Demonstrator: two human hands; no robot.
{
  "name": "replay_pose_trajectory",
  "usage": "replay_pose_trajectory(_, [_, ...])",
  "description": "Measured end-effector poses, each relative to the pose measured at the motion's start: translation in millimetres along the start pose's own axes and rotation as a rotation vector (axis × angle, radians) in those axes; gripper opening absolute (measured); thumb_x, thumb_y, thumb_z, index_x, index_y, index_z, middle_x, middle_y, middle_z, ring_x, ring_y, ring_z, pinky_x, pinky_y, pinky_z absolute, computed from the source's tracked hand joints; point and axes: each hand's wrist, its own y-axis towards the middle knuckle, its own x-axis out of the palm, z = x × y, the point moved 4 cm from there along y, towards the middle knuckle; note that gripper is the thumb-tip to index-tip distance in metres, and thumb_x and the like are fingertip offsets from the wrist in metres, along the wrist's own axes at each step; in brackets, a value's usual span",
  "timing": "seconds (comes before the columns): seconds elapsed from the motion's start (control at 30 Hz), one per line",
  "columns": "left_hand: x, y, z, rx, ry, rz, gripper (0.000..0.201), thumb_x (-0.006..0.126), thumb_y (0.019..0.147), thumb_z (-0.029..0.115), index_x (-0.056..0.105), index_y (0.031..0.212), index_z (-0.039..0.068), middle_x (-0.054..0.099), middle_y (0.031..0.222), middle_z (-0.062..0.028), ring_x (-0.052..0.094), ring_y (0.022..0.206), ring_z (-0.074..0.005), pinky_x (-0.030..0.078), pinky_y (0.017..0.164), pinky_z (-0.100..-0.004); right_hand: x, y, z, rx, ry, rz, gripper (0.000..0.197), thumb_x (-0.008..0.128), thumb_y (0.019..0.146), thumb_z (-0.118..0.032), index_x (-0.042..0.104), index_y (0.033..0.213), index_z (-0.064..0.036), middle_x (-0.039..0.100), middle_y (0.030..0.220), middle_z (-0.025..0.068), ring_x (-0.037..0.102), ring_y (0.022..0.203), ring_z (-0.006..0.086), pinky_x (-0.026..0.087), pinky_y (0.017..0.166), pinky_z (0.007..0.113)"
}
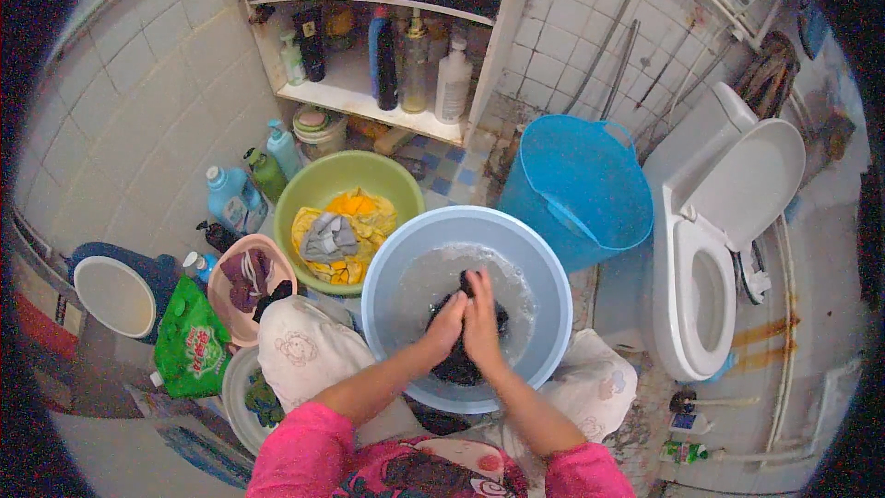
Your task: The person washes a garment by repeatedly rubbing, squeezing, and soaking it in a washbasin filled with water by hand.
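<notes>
A large light-blue basin (378, 314) stands between my knees with cloudy, sudsy water (424, 277) in it. A wet black cloth (458, 367) lies partly in that water, and a bit of it shows above my fingers. My left hand (444, 326) and my right hand (480, 325) press together over the middle of the basin, with part of the cloth squeezed between the palms. The fingers of the right hand are fairly straight and close together. Those of the left are partly hidden behind it. What kind of garment the cloth is, I cannot tell.
A green basin (288, 192) of yellow and grey clothes stands at the far left. Nearer are a pink basin (217, 290) and a green detergent pouch (189, 341). A blue bucket (576, 194) and a toilet (687, 304) stand right. Bottles fill a shelf (346, 101) behind.
</notes>
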Motion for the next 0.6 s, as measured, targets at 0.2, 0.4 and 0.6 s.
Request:
replay_pose_trajectory(0.2, [-1.6, 27.6, -67.2, 0.011, -0.105, 0.026, 0.046, 0.030, 0.092, 0.032, 0.045, 0.114, -0.005, 0.049, 0.115, -0.0162, 0.044, 0.108, -0.0235, 0.030, 0.093, -0.0309, -16.3, 13.5, 25.8, 0.211, 0.053, 0.036, 0.038, 0.034, 0.084, -0.002, 0.043, 0.121, -0.0024, 0.039, 0.129, 0.0175, 0.035, 0.121, 0.0306, 0.024, 0.101, 0.033])
replay_pose_trajectory(0.4, [-25.2, 43.8, -49.1, -0.026, -0.250, 0.121, 0.046, 0.027, 0.091, 0.035, 0.043, 0.121, 0.004, 0.050, 0.115, -0.0125, 0.047, 0.104, -0.0220, 0.035, 0.091, -0.0332, 17.1, -17.8, -25.5, -0.103, -0.047, -0.123, 0.043, 0.033, 0.085, -0.008, 0.031, 0.128, -0.0009, 0.015, 0.140, 0.0194, 0.020, 0.127, 0.0366, 0.015, 0.105, 0.040])
replay_pose_trajectory(0.6, [1.0, 3.2, -12.8, -0.074, -0.135, -0.041, 0.047, 0.031, 0.092, 0.035, 0.046, 0.114, -0.003, 0.050, 0.113, -0.0115, 0.046, 0.104, -0.0200, 0.031, 0.092, -0.0307, -20.5, 16.3, 27.7, 0.177, 0.095, 0.129, 0.036, 0.031, 0.088, -0.011, 0.039, 0.121, 0.0015, 0.042, 0.123, 0.0193, 0.036, 0.118, 0.0320, 0.024, 0.101, 0.036])
